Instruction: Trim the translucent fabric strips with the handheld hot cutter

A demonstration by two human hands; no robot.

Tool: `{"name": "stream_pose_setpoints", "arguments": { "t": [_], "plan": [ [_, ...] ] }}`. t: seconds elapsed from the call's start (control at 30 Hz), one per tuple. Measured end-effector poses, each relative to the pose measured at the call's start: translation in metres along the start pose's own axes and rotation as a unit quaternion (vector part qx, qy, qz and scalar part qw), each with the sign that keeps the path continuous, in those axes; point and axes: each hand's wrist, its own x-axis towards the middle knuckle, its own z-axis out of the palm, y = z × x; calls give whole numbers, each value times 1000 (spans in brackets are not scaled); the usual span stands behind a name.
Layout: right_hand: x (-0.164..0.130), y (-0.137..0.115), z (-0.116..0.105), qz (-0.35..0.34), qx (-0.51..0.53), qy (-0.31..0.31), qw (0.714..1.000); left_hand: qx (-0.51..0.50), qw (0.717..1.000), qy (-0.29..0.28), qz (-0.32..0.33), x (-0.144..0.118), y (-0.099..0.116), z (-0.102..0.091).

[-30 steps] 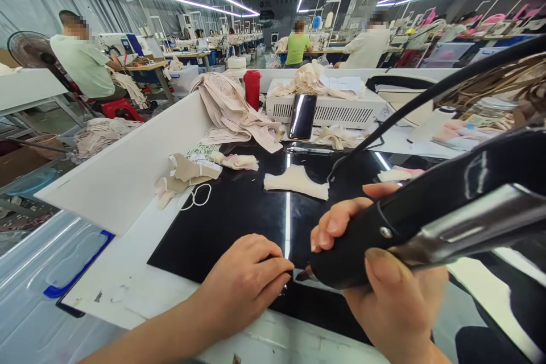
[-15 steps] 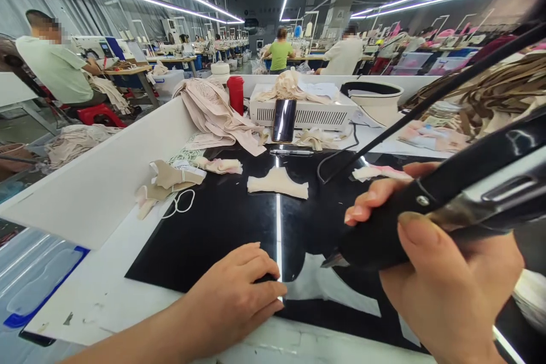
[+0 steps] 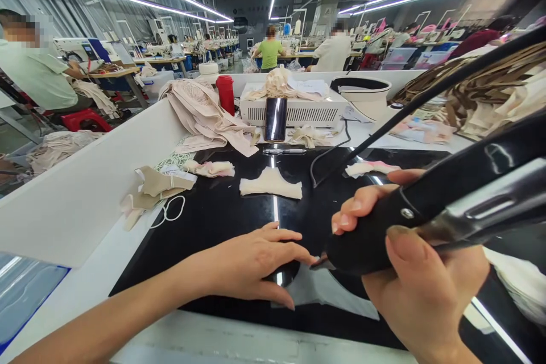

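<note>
My right hand (image 3: pixel 430 284) is wrapped round a black corded handheld tool (image 3: pixel 367 244) with a silver lever along its side and a metal tip. The tip is at the upper edge of a thin whitish curved fabric piece (image 3: pixel 336 294) on a glossy black board (image 3: pixel 205 222). My left hand (image 3: pixel 256 264) is open with its fingers apart, palm down over the board. Its fingertips reach the left part of the fabric piece, close to the tool's tip. A stack of cream cut pieces (image 3: pixel 271 185) lies beyond the hands.
Behind the board stand a white vented box (image 3: pixel 305 112), a phone (image 3: pixel 276 119) and a red cup (image 3: pixel 225 95). Beige fabric (image 3: pixel 200 111) is heaped back left. The tool's black cable (image 3: pixel 384 133) crosses the right side. White partitions (image 3: pixel 98 182) edge the table; people work beyond.
My left hand has spread its fingers and moved up and right, toward the tool's tip. The right hand and tool have shifted slightly left. The whole view has turned a little.
</note>
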Motion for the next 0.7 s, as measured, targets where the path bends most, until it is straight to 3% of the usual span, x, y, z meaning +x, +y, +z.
{"name": "stream_pose_setpoints", "arguments": {
  "t": [0.7],
  "plan": [
    [-5,8,8,4,35,-21,999,-34,999,-16,3,2,0,-2]
  ]
}}
